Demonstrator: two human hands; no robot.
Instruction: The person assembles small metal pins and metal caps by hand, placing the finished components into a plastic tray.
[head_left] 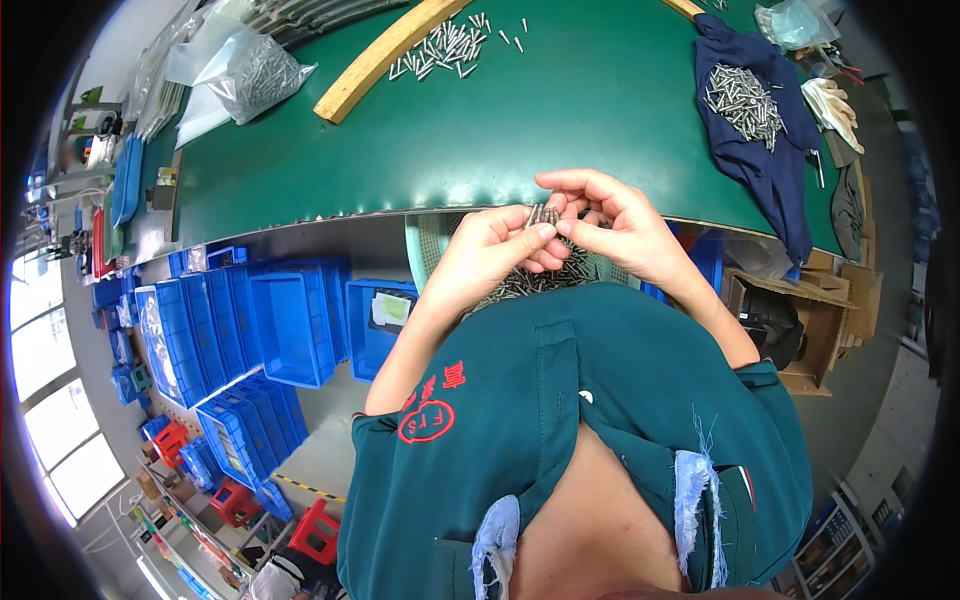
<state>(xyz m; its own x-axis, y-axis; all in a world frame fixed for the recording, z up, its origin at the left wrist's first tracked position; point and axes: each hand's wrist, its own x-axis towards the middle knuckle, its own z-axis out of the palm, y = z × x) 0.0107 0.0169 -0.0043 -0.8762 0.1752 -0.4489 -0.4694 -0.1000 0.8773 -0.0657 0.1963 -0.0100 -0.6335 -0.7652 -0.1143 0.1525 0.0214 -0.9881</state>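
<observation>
Over the near edge of the green table, my two hands meet around a small row of slim metal pins [541, 215], possibly screws. My left hand [482, 252] is closed, pinching the pins between thumb and fingers. From the other side, the thumb and fingers of my right hand [628, 232] close on the same pins, its index finger stretched out above. Just below my hands is a pale green basket [415, 243] with many similar dark metal pieces [540, 282] in it. My hands and shirt cover part of the basket.
The green table [430, 160] carries a pin pile [447, 48] beside a wooden strip [385, 60], a plastic bag of pins [262, 80], and a navy cloth [722, 50] bearing another pile [745, 104]. Blue crates [290, 335] stand lower left; a cardboard box [815, 340] lower right.
</observation>
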